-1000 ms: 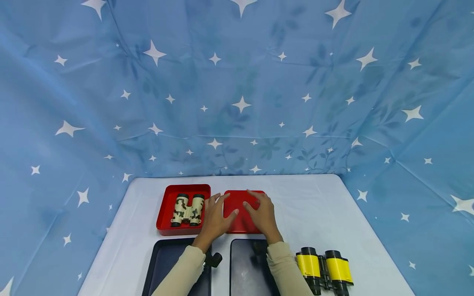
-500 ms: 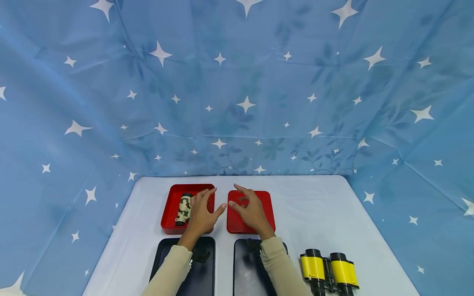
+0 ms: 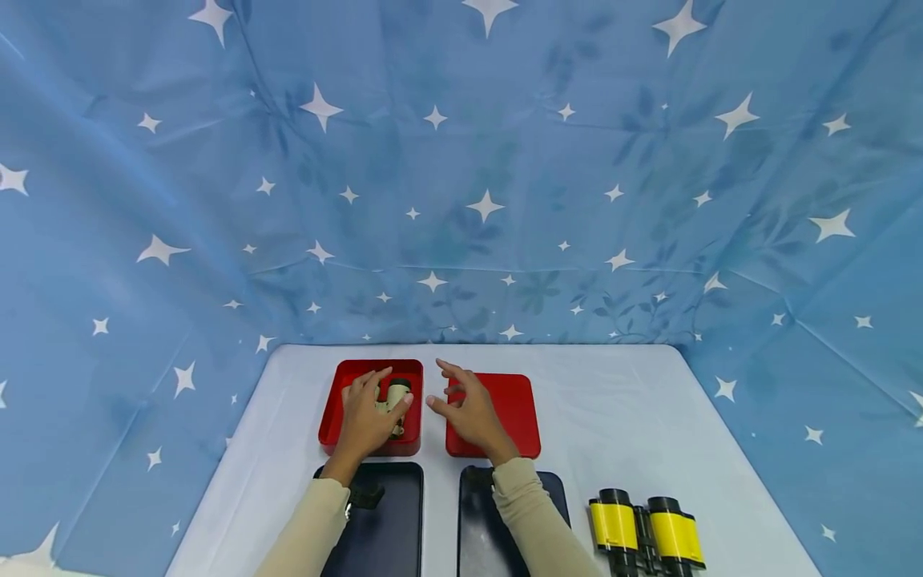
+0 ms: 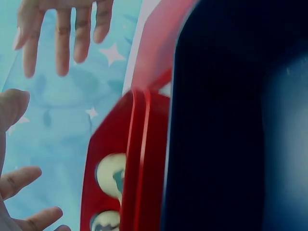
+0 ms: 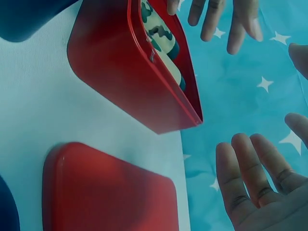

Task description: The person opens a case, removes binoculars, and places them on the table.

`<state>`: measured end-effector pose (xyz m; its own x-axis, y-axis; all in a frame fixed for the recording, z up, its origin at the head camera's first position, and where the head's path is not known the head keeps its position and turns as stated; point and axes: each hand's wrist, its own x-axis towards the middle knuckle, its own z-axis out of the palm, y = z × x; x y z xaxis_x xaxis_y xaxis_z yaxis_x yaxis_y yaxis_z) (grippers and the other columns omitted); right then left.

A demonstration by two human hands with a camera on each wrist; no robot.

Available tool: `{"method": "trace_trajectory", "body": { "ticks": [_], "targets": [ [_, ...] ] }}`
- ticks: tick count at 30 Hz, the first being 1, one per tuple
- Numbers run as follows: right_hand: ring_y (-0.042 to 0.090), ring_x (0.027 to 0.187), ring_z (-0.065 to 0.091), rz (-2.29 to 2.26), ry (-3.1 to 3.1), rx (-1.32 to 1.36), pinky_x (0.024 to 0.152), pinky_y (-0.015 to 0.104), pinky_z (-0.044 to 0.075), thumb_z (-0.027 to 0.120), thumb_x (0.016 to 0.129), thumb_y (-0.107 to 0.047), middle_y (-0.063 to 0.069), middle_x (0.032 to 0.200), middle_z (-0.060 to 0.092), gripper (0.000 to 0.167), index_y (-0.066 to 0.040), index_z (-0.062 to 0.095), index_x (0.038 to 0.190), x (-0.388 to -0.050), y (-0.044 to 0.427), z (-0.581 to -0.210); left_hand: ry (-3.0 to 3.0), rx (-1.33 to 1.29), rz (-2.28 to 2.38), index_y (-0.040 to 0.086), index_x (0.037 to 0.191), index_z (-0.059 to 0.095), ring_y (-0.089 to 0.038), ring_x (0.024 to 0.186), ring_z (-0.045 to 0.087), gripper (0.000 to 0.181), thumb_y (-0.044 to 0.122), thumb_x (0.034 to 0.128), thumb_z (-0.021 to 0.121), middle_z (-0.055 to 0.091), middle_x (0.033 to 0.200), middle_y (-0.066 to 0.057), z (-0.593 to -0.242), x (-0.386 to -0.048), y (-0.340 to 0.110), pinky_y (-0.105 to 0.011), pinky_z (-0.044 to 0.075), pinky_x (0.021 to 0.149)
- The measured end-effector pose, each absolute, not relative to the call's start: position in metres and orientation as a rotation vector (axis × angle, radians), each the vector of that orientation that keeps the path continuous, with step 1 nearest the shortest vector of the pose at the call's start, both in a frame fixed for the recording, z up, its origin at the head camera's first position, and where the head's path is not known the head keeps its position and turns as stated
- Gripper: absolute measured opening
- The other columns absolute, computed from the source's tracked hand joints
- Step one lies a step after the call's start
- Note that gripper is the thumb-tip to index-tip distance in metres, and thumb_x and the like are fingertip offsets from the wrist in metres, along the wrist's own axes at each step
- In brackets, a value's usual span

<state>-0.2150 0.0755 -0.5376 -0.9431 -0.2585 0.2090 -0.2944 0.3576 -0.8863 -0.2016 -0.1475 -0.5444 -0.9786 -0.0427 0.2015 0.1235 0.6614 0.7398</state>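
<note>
My left hand (image 3: 364,425) hovers over the open red tray (image 3: 330,429) with its fingers spread, holding nothing. In that tray lie camouflage-patterned binoculars (image 3: 399,390), partly hidden behind the hand in the head view; their two barrel ends also show in the left wrist view. My right hand (image 3: 472,415) is raised over the left side of a red lid-like piece (image 3: 515,409). Its fingers are apart and its palm faces the left hand, with nothing between them. The right wrist view shows the lid-like piece (image 5: 113,192) with its smooth face up, beside the deep-walled tray.
Two dark trays (image 3: 392,521) (image 3: 483,533) stand at the near side, below my forearms. Yellow and black binoculars (image 3: 671,533) lie on the white table (image 3: 598,417) at the near right. A blue star-patterned cloth (image 3: 461,160) hangs behind the table.
Both hands have moved left, the left one from beside the red tray to over the camouflage binoculars. The view has shifted slightly; the trays and both binoculars stay in place.
</note>
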Motion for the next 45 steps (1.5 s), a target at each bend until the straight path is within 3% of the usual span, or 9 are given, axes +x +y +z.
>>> {"method": "trace_trajectory", "body": {
  "ticks": [4,12,17,26,35,41,45],
  "targets": [
    [0.045,0.123,0.063,1.718,-2.553,0.546,0.099,0.057,0.059,0.077,0.098,-0.032,0.017,0.152,0.055,0.069,-0.035,0.047,0.160,-0.217,0.070,-0.538,-2.664,-0.057,-1.190,0.009,0.156,0.052,-0.045,0.143,0.037,0.076,0.040,0.0934,0.080,0.043,0.161,-0.028,-0.549,-0.205,-0.158,-0.068,0.037,0.113],
    [0.043,0.123,0.064,1.709,-2.569,0.587,0.096,0.044,0.060,0.075,0.100,-0.032,0.016,0.152,0.055,0.067,-0.032,0.046,0.161,-0.217,0.060,-0.538,-2.693,-0.027,-1.166,0.006,0.155,0.053,-0.045,0.142,0.042,0.076,0.043,0.0944,0.078,0.048,0.158,-0.027,-0.560,-0.207,-0.172,-0.066,0.037,0.113],
    [0.041,0.124,0.064,1.706,-2.592,0.578,0.097,0.047,0.061,0.075,0.101,-0.032,0.018,0.154,0.053,0.068,-0.028,0.045,0.162,-0.217,0.055,-0.538,-2.716,-0.005,-1.207,0.005,0.155,0.051,-0.048,0.144,0.041,0.075,0.041,0.0953,0.078,0.048,0.158,-0.027,-0.565,-0.209,-0.176,-0.069,0.036,0.117],
    [0.034,0.122,0.065,1.688,-2.619,0.522,0.095,0.046,0.062,0.076,0.099,-0.035,0.012,0.153,0.055,0.068,-0.032,0.046,0.161,-0.214,0.056,-0.538,-2.793,0.024,-1.204,0.004,0.156,0.049,-0.050,0.144,0.046,0.071,0.028,0.0963,0.079,0.045,0.158,-0.030,-0.567,-0.214,-0.181,-0.070,0.040,0.117],
    [0.035,0.121,0.065,1.696,-2.615,0.493,0.095,0.046,0.062,0.076,0.099,-0.024,0.015,0.150,0.056,0.068,-0.029,0.048,0.161,-0.213,0.055,-0.542,-2.832,0.033,-1.207,0.008,0.152,0.054,-0.040,0.116,0.063,0.073,0.010,0.0868,0.087,0.064,0.137,-0.026,-0.566,-0.215,-0.179,-0.061,0.054,0.098],
    [0.033,0.122,0.064,1.715,-2.627,0.465,0.095,0.047,0.062,0.077,0.098,-0.025,0.012,0.149,0.056,0.069,-0.030,0.048,0.160,-0.210,0.054,-0.544,-2.841,-0.018,-1.234,0.009,0.152,0.056,-0.040,0.117,0.063,0.075,0.002,0.0847,0.087,0.065,0.138,-0.025,-0.564,-0.216,-0.179,-0.060,0.055,0.097],
    [0.033,0.122,0.064,1.718,-2.622,0.464,0.095,0.049,0.062,0.077,0.098,-0.024,0.011,0.150,0.056,0.068,-0.031,0.048,0.160,-0.210,0.054,-0.547,-2.791,-0.086,-1.239,0.008,0.149,0.059,-0.038,0.112,0.063,0.072,-0.004,0.0831,0.085,0.066,0.135,-0.025,-0.563,-0.218,-0.178,-0.051,0.056,0.085]
  ]
}}
